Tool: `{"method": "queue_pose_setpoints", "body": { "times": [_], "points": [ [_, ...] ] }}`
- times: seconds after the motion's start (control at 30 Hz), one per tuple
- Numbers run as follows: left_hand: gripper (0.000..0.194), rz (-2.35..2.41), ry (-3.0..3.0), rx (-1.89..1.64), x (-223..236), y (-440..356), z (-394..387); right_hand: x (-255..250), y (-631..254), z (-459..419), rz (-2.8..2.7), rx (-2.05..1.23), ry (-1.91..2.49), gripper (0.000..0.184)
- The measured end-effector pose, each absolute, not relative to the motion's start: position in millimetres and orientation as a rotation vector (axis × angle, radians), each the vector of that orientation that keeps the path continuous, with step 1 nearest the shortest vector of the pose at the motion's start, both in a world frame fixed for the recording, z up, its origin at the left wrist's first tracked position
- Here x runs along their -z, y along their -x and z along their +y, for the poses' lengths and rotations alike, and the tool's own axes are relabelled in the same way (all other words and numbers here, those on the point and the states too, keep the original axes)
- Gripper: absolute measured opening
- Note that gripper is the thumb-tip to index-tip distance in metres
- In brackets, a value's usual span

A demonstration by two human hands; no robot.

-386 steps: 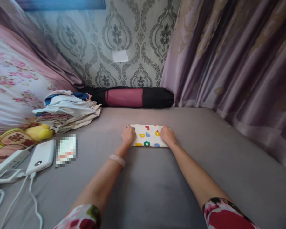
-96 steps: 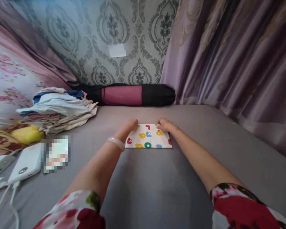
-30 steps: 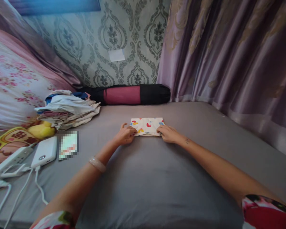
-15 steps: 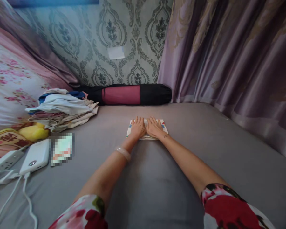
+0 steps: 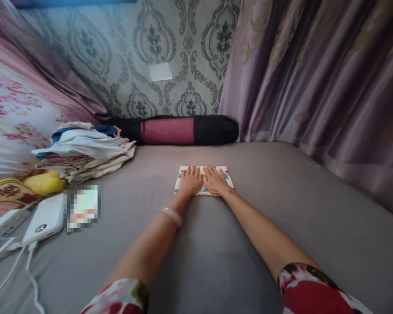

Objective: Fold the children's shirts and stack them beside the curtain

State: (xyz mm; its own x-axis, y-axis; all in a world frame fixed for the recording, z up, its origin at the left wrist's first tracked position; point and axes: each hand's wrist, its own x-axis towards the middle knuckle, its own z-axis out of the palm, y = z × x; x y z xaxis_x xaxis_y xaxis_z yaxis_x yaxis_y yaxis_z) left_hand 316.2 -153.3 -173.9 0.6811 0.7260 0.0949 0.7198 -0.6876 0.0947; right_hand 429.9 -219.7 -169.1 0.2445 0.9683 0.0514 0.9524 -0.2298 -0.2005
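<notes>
Honestly we can't read any text here, folks: there's brown writing [image 5: 11, 190] on the yellow-rimmed plush [image 5: 6, 199], but it's too blurry.

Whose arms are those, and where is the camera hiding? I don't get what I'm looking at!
There's no robot here, just a person. The camera is worn on their head, so you look forward and down, almost as they do. Their left hand, with a bracelet on its wrist, and right hand lie flat, side by side, on a folded white cloth with colourful shapes. Neither hand is clutching anything. The cloth lies on a big grey sheet. To the left are a pile of clothes and a white box with cords. One thing is blurred into squares, so I can't tell what it is.
</notes>
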Motion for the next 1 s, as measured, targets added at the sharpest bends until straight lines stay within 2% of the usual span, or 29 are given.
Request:
{"method": "queue_pose_setpoints", "body": {
  "times": [0.27, 0.4, 0.77, 1.0],
  "points": [
    [0.05, 1.172, -2.806, -0.201, 168.0, -316.2, -146.4, 160.3, -433.7, -214.9, -1.823, -0.239, 2.359, 0.056],
    [0.046, 1.375, -2.769, -0.366, 167.9, -311.0, -143.1, 155.2, -428.3, -208.5, -1.807, -0.168, 2.331, 0.056],
    [0.053, 1.417, -2.688, -0.274, 178.2, -303.5, -145.8, 173.7, -417.6, -204.9, -1.844, -0.098, 2.27, 0.057],
    [0.052, 1.326, -2.951, -0.473, 180.0, -304.2, -147.6, 165.8, -423.7, -206.5, -1.847, -0.179, 2.246, 0.057]
  ]
}}
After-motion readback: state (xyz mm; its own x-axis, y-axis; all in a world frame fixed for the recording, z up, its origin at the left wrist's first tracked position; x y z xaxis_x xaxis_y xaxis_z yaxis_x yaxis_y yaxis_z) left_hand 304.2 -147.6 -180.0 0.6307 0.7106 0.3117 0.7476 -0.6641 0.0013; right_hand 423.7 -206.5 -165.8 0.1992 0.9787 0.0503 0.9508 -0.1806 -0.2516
